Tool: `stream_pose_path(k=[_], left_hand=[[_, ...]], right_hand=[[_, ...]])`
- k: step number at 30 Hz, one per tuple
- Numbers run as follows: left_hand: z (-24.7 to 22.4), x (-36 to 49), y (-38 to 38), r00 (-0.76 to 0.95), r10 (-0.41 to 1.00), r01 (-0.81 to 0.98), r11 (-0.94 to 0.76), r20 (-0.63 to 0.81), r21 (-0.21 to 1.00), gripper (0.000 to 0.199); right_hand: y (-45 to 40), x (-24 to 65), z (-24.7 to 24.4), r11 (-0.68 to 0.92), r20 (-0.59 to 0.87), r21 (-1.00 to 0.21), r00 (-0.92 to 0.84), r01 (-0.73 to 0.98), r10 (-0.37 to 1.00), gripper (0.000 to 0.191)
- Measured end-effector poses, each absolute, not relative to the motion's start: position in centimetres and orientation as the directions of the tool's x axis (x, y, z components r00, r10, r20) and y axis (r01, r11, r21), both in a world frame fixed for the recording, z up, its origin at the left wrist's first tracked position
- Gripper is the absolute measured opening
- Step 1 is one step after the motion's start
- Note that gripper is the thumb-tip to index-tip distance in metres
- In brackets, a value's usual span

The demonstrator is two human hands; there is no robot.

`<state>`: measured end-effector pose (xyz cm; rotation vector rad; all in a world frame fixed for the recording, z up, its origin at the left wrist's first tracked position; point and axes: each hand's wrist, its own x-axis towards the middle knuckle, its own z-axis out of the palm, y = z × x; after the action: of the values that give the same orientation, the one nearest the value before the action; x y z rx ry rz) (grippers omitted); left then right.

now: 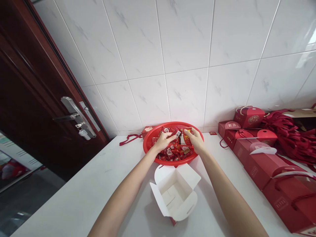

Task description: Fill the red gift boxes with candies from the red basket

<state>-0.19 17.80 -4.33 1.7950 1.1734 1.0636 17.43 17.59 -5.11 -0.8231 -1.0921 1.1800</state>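
Observation:
Both hands are over a red plastic basket (pixel 148 152) filled with small red wrapped candies (pixel 170 152). My left hand (pixel 164 141) is closed, its thumb and fingers pinching a small candy packet (pixel 178 134) with a white, dark-lettered label. Opposite it, my right hand (pixel 197 141) pinches a red and gold candy packet (pixel 187 137) near the basket's right side. Just in front of the basket, between my forearms, stands a box (pixel 178 194) with a white inside. Its flaps are folded outward and no candy shows in it.
Red gift boxes (pixel 256 159) with handles line the table's right side, beside a heap of dark red ribbons (pixel 283 138). A loose ribbon (pixel 128 140) lies left of the basket. Behind rises a tiled wall (pixel 185 95); a dark wooden door (pixel 37 82) is at left.

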Motion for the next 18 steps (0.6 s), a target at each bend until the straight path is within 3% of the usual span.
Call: stream_pose_path(k=[6, 11, 15, 18], left_hand=[[-4.0, -0.2, 17.6, 0.384, 0.898, 0.260, -0.330, 0.217, 0.907, 0.048], [-3.9, 0.0, 17.3, 0.388, 0.900, 0.284, -0.322, 0.199, 0.903, 0.044], [-4.3, -0.2, 18.3, 0.231, 0.944, 0.327, -0.302, 0.234, 0.896, 0.041], [-4.9, -1.2, 19.5, 0.099, 0.978, 0.504, -0.207, 0.183, 0.838, 0.039]], right_hand=[[17.4, 17.6, -4.8, 0.249, 0.262, -0.931, -0.016, -0.266, 0.965, 0.037], [17.8, 17.7, -5.3, 0.261, 0.280, -0.912, -0.016, -0.317, 0.960, 0.035], [17.8, 17.6, -5.5, 0.262, 0.271, -0.891, 0.029, -0.370, 0.962, 0.034], [17.8, 17.5, -5.5, 0.260, 0.253, -0.880, 0.071, -0.398, 0.965, 0.032]])
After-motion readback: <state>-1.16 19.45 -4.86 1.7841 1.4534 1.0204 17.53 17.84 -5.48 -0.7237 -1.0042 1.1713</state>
